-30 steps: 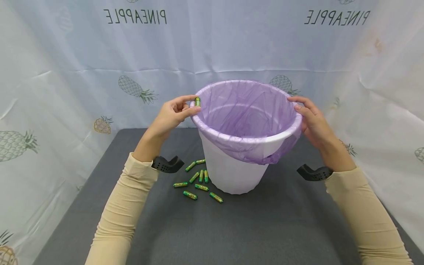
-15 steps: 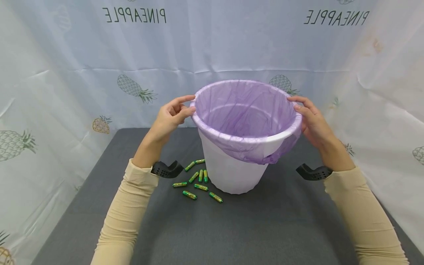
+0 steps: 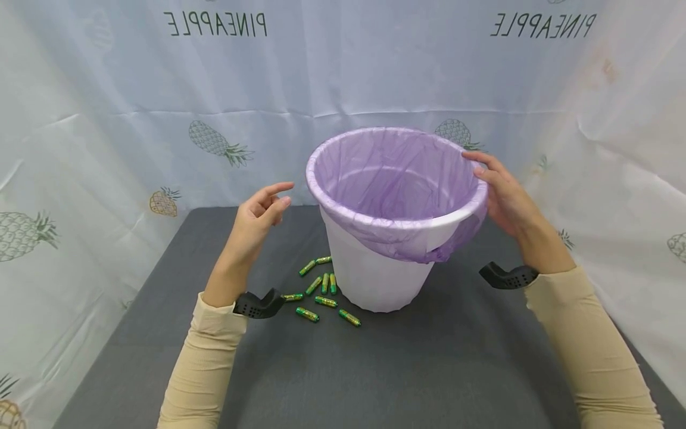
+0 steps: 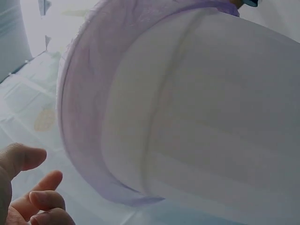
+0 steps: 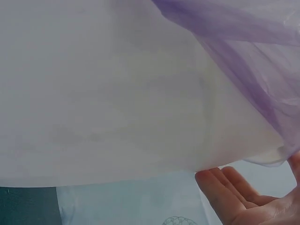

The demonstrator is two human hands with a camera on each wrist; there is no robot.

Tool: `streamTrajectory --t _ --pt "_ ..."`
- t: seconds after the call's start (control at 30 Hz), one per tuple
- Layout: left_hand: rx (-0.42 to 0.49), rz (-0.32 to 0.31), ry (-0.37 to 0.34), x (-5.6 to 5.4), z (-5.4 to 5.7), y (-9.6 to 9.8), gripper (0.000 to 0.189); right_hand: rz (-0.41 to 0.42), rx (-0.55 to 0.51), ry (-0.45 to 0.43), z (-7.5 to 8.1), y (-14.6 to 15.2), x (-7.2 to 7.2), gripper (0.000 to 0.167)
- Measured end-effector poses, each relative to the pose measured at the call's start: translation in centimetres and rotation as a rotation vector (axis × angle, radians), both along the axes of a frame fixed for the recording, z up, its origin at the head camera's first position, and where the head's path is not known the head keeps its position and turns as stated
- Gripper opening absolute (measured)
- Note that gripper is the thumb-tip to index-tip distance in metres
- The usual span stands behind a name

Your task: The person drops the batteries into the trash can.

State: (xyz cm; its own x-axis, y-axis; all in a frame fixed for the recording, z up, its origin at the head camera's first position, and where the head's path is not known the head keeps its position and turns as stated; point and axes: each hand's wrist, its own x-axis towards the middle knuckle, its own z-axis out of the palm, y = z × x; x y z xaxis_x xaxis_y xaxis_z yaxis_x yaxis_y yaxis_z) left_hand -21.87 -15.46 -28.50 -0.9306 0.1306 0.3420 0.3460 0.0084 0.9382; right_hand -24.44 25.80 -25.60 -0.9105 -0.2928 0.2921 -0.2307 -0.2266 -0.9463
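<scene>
A white trash can (image 3: 377, 271) stands upright on the dark table, lined with a purple plastic bag (image 3: 393, 179) folded over its rim. My right hand (image 3: 506, 193) holds the can's right rim, thumb on top and fingers along the outer wall; the right wrist view shows those fingers touching the wall below the bag. Left of the can, apart from it, my left hand (image 3: 255, 221) holds nothing, thumb and index finger spread. Several green batteries (image 3: 326, 302) lie at the can's left foot, one partly behind the left wrist mount. No battery is visible inside the bag.
Dark cloth covers the table (image 3: 375, 375). Behind and beside it hangs a white curtain (image 3: 268, 77) printed with pineapples. Black camera mounts sit on both wrists, the left mount (image 3: 259, 304) low over the batteries.
One second ago my left hand pinched a battery at the left rim; half a second ago it was gone from the fingers. That hand has since drawn left and down. My right hand stays.
</scene>
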Motion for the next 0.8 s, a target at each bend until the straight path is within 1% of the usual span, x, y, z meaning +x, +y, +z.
streamTrajectory --t 0.2,0.37,0.43,0.5,0.63,0.73,0.8 --pt "-0.05 0.026 -0.031 0.5 -2.3 -1.2 0.026 0.001 0.016 -0.009 -0.1 -0.1 -0.1 0.03" --pt "-0.08 0.027 -0.058 0.6 -4.4 -2.3 0.022 -0.009 0.034 -0.005 -0.1 -0.1 -0.1 0.028" --pt "-0.107 0.022 -0.067 0.6 -5.3 -2.8 0.021 -0.01 0.032 0.003 -0.1 0.0 -0.1 0.027" --pt "-0.142 0.011 -0.076 0.5 -6.2 -3.4 0.021 -0.006 0.021 0.01 -0.1 0.0 -0.1 0.027" --pt "-0.203 -0.037 -0.102 0.5 -7.8 -4.4 0.022 0.001 -0.004 0.026 -0.1 0.1 -0.1 0.028" --pt "-0.231 -0.06 -0.123 0.5 -8.8 -5.0 0.023 -0.007 -0.002 0.045 -0.1 0.1 -0.1 0.029" --pt "-0.255 -0.066 -0.128 0.6 -9.4 -5.4 0.024 -0.029 0.015 0.065 -0.2 0.1 -0.2 0.029"
